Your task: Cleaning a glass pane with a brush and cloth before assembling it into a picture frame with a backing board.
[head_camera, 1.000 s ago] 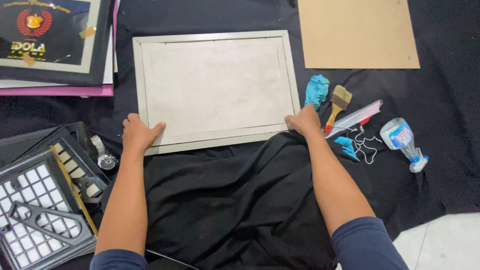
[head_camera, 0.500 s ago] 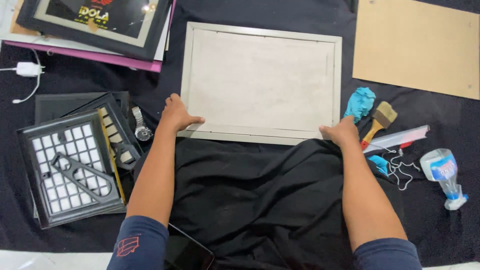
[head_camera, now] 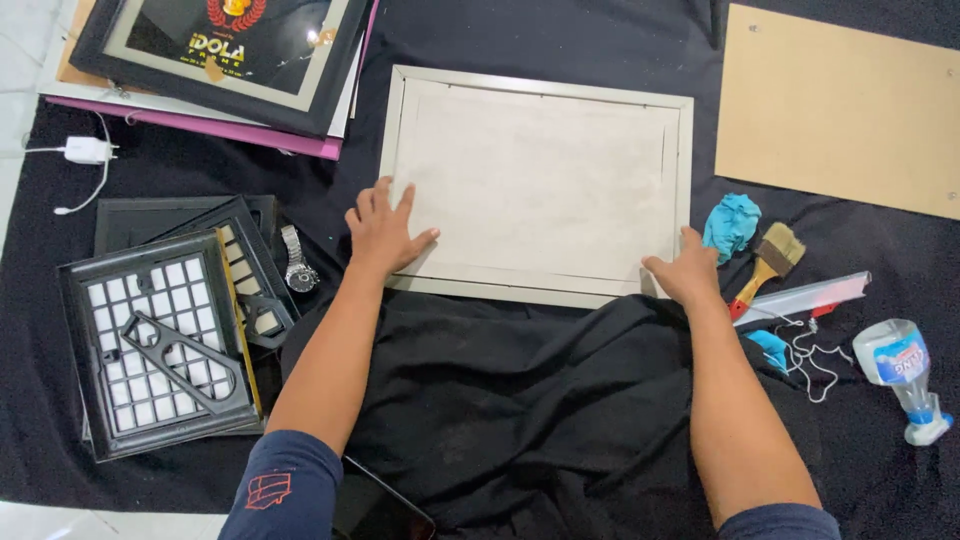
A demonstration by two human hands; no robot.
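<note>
A pale grey picture frame (head_camera: 538, 82) lies face down on a black cloth (head_camera: 520, 420), with a whitish backing sheet (head_camera: 540, 180) set inside it. My left hand (head_camera: 384, 228) lies flat with spread fingers on the frame's near left corner, partly over the sheet. My right hand (head_camera: 686, 268) rests on the near right corner, thumb along the frame's edge. Neither hand holds anything.
A brown backing board (head_camera: 840, 110) lies at the far right. A blue rag (head_camera: 730, 225), a paintbrush (head_camera: 770, 258), a metal strip (head_camera: 800, 298) and a spray bottle (head_camera: 905, 375) sit to the right. At left are dark frames (head_camera: 160, 330), a wristwatch (head_camera: 296, 262) and a framed print (head_camera: 220, 50).
The view has shifted, so everything sits lower and further right. My left hand moved from the frame's edge up onto the backing sheet, fingers spread. My right hand stays at the near right corner.
</note>
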